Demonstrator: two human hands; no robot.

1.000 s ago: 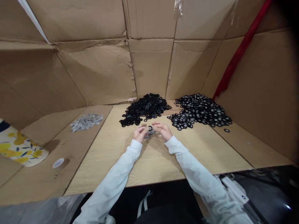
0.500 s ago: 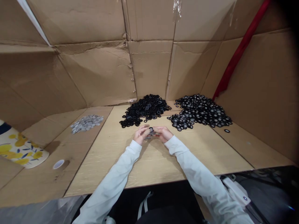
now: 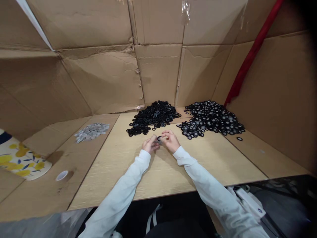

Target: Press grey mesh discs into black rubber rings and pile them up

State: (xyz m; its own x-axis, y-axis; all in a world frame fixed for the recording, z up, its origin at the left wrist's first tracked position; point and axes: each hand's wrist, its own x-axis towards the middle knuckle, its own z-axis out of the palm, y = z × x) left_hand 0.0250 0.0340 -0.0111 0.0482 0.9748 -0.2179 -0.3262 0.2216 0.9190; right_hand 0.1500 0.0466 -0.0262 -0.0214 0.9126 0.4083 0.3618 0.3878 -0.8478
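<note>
My left hand (image 3: 150, 144) and my right hand (image 3: 170, 140) meet fingertip to fingertip over the middle of the wooden table (image 3: 163, 165). Both pinch a small black ring (image 3: 159, 138) between them; a few grey discs seem to lie in the left fingers. Just beyond the hands lies a heap of plain black rings (image 3: 154, 117). To its right spreads a heap of black rings with grey centres (image 3: 211, 120). A pile of grey discs (image 3: 91, 131) lies far to the left.
Cardboard walls (image 3: 158, 69) enclose the table on three sides. A red strip (image 3: 247, 56) runs up the right wall. A floral-patterned object (image 3: 19, 160) and a small white tape roll (image 3: 61, 175) lie at the left. One stray ring (image 3: 239, 138) sits at the right.
The hands have drawn closer together and shifted slightly toward the ring heaps; the right hand's fingers have closed in on the small ring.
</note>
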